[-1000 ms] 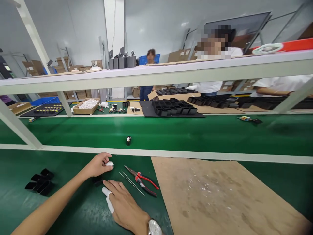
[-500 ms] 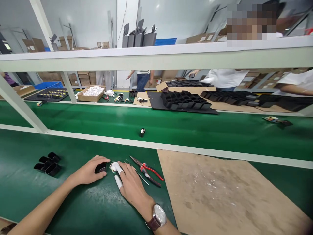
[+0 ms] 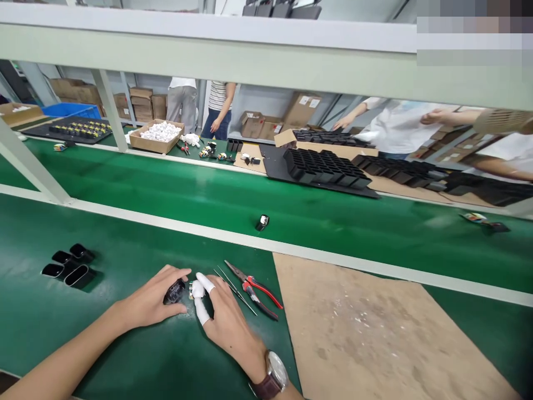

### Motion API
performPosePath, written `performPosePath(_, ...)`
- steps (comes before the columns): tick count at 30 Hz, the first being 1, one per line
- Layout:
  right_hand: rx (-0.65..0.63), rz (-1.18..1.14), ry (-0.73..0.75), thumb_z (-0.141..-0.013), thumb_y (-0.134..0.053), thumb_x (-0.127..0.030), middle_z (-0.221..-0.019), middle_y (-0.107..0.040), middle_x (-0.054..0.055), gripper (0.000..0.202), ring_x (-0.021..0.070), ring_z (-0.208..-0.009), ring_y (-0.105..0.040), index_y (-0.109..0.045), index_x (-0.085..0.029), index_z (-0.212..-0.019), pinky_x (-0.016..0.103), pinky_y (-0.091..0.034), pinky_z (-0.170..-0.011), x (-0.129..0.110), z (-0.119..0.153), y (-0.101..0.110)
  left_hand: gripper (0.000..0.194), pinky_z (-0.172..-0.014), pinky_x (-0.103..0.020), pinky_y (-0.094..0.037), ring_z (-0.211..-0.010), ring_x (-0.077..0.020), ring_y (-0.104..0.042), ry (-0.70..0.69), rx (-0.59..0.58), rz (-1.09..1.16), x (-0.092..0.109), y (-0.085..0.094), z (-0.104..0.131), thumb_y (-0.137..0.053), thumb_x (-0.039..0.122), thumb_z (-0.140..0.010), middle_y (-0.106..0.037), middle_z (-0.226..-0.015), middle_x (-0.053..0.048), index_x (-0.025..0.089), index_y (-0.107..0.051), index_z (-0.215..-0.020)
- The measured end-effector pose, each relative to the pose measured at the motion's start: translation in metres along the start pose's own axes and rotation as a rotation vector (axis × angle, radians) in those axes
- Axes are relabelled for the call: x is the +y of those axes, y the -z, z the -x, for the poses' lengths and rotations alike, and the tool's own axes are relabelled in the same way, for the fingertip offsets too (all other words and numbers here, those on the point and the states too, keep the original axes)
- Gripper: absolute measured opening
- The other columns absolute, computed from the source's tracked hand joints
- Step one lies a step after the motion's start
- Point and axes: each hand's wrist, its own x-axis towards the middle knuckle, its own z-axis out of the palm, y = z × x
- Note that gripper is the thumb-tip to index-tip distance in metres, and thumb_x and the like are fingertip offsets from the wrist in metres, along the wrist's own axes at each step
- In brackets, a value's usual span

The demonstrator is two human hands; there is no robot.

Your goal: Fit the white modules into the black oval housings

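My left hand is curled around a small black plastic housing, its thumb and forefinger reaching past it. Facing it, my right hand, with white finger cots on thumb and forefinger, pinches a small white part with metal bits. The two pieces are close together but apart. Right of my right hand lie metal tweezers and long-nose pliers with red and black handles. Several open black housings stand grouped on the green bench to the left.
A brown cardboard sheet covers the bench at right. Beyond a pale rail, a green belt carries a black piece with a white insert. Across it stand a box of white parts and black housings in rows. People stand behind.
The view has tilted down and shifted. My left hand has turned the black housing, and my right thumb and forefinger have closed around the white part. The piece on the belt has moved right.
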Motion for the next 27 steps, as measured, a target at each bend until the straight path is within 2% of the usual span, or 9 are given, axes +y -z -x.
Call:
performPosePath(3, 0.012, 0.028, 0.018, -0.102, -0.058, -0.019, -0.14, -0.062, 0.015, 0.054, 0.0316, -0.133, -0.057, -0.042, -0.02, -0.154, 0.054, -0.056, -0.108, 0.005, 0.003, 0.002, 0.072, -0.106, -0.048, -0.054, -0.123, -0.0282, -0.059, 0.025, 0.021, -0.011, 0.0, -0.001, -0.001, -0.074, 0.033, -0.097, -0.063, -0.131, -0.008, 0.035, -0.037, -0.158)
performPosePath(8, -0.01, -0.029, 0.016, -0.104, -0.056, -0.019, -0.132, -0.065, 0.013, 0.056, 0.0287, -0.126, -0.063, -0.04, -0.025, -0.157, 0.051, -0.06, -0.103, 0.013, 0.005, 0.002, 0.075, -0.108, -0.046, -0.054, -0.128, -0.0285, -0.056, 0.0, 0.019, 0.01, 0.003, 0.003, -0.002, -0.076, 0.031, -0.095, -0.059, -0.14, -0.008, 0.036, -0.037, -0.158)
performPosePath(11, -0.017, -0.027, -0.016, -0.103, -0.058, -0.02, -0.143, -0.06, 0.016, 0.064, 0.03, -0.135, -0.058, -0.033, -0.024, -0.162, 0.051, -0.058, -0.108, 0.013, 0.007, 0.002, 0.074, -0.108, -0.045, -0.053, -0.127, -0.0265, -0.057, 0.033, -0.01, 0.039, 0.004, 0.006, -0.002, -0.073, 0.027, -0.097, -0.059, -0.14, -0.006, 0.039, -0.035, -0.159)
performPosePath(14, -0.007, 0.013, -0.02, -0.103, -0.058, -0.021, -0.149, -0.056, 0.017, 0.066, 0.0326, -0.141, -0.053, -0.03, -0.023, -0.163, 0.055, -0.055, -0.112, 0.012, 0.009, 0.003, 0.071, -0.104, -0.045, -0.054, -0.121, -0.0262, -0.06, 0.085, 0.021, 0.037, 0.004, 0.006, -0.002, -0.072, 0.029, -0.097, -0.061, -0.135, -0.006, 0.039, -0.036, -0.157)
performPosePath(17, 0.009, 0.025, 0.005, -0.104, -0.054, -0.019, -0.137, -0.062, 0.016, 0.056, 0.0316, -0.13, -0.06, -0.038, -0.022, -0.158, 0.055, -0.058, -0.106, 0.012, 0.007, 0.004, 0.081, -0.099, -0.044, -0.056, -0.114, -0.0256, -0.061, 0.103, 0.045, 0.05, 0.003, 0.006, -0.001, -0.079, 0.029, -0.092, -0.056, -0.139, -0.008, 0.038, -0.034, -0.159)
performPosePath(21, 0.062, 0.013, 0.036, -0.103, -0.054, -0.015, -0.125, -0.065, 0.013, 0.05, 0.0296, -0.118, -0.063, -0.043, -0.021, -0.151, 0.053, -0.06, -0.099, 0.011, 0.005, 0.005, 0.091, -0.095, -0.042, -0.058, -0.1, -0.0212, -0.062, 0.072, 0.025, 0.086, 0.006, 0.009, 0.0, -0.078, 0.02, -0.088, -0.052, -0.145, -0.01, 0.039, -0.028, -0.162)
performPosePath(27, 0.205, -0.052, 0.093, -0.1, -0.055, -0.01, -0.124, -0.064, 0.013, 0.049, 0.0286, -0.118, -0.062, -0.048, -0.025, -0.146, 0.054, -0.058, -0.101, 0.002, 0.002, 0.011, 0.081, -0.113, -0.049, -0.049, -0.13, -0.0272, -0.057, -0.019, 0.071, 0.055, 0.004, 0.006, -0.001, -0.067, 0.012, -0.092, -0.058, -0.14, -0.009, 0.035, -0.031, -0.161)
